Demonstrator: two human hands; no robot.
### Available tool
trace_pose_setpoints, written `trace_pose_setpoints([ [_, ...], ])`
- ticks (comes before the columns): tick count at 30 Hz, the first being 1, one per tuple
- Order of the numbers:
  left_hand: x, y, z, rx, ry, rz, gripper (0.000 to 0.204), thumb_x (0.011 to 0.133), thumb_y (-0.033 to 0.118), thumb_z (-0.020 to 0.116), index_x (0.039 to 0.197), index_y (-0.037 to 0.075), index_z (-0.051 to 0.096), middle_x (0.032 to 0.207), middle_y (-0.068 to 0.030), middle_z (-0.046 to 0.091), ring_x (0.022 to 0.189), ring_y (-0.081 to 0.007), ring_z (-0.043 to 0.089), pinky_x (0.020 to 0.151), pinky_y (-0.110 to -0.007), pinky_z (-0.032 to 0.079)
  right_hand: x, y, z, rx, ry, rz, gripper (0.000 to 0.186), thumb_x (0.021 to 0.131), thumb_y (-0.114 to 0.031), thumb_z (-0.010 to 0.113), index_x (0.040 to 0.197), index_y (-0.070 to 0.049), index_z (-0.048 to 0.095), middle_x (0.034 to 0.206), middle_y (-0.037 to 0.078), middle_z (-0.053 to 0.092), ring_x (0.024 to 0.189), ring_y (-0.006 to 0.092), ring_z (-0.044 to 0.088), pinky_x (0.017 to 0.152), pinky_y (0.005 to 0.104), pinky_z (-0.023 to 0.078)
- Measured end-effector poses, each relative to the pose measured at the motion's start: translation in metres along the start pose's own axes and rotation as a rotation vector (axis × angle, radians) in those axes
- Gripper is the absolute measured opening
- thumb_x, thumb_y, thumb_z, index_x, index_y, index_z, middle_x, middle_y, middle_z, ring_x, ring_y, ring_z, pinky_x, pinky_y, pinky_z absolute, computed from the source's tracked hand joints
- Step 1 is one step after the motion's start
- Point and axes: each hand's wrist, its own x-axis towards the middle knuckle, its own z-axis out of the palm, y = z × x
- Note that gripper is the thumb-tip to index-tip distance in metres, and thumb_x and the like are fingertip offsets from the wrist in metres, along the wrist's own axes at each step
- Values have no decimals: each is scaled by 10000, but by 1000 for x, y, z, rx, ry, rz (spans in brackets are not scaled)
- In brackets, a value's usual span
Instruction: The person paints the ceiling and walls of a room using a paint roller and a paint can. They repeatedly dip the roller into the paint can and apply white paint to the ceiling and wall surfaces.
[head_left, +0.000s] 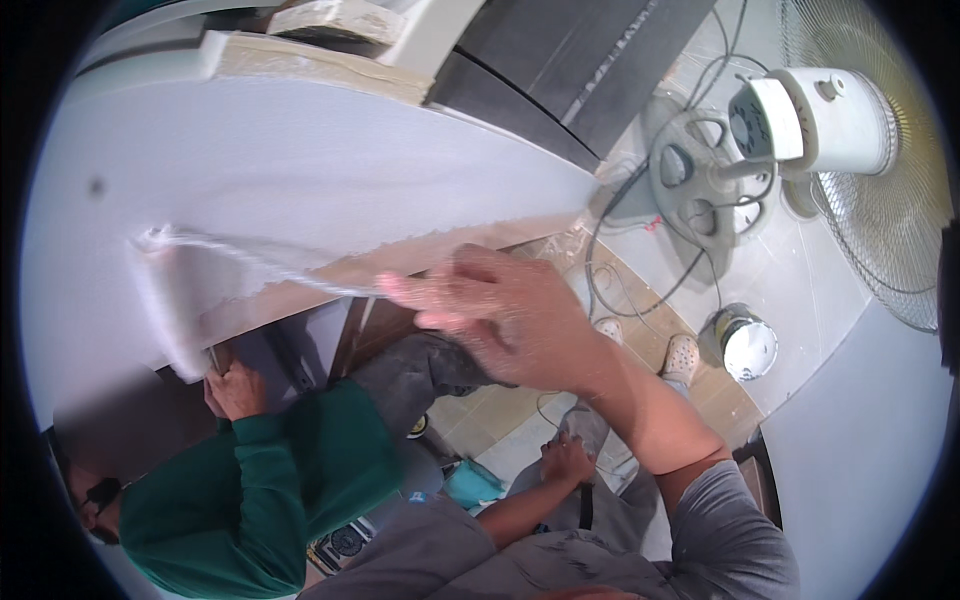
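A green-sleeved co-worker (255, 470) crouched beneath the grey panel (300, 170). The paint roller (175, 300) lay against the panel's left; your right hand (500, 310) clenched its handle, while your left hand (567, 460) rested loosely on your thigh.

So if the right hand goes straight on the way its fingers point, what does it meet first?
Probably the paint roller. The right hand holds the roller's thin handle and points left along it, over the grey board. Depth is unclear, so the board itself could come first.

Motion-blurred paint roller (175, 300) and right hand (500, 310)
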Motion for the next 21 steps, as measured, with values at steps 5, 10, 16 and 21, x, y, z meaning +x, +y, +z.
trace_pose_setpoints([
  [5,2,0,-10,51,11,-13,544,905,444,619,1322,95,652,1397,-193,557,1244,-391,587,1082,-517,398,-65,37,-42,-250,-129,411,402,879,-83,743,1277,-138,737,995,103,730,879,289,687,758,372,564],
  [10,3,-6,-13,59,-32,16,585,906,471,610,1353,95,637,1421,-216,546,1243,-389,590,1080,-520,405,-140,99,-67,-233,-82,628,300,943,-204,693,1236,-156,741,999,130,709,792,320,675,755,443,556],
  [16,6,-11,-21,23,-74,2,597,902,481,622,1369,109,639,1404,-216,554,1225,-387,600,1066,-507,422,-202,172,-84,-374,-49,772,285,977,-236,657,1242,-164,735,1051,140,721,904,350,688,824,453,546],
  [21,11,-19,-20,16,-47,22,615,882,459,641,1374,92,618,1330,-203,587,1189,-400,615,1055,-518,433,-253,257,-95,-538,-77,949,298,983,-249,640,1266,-194,715,1079,155,727,1002,385,685,892,482,543],
])
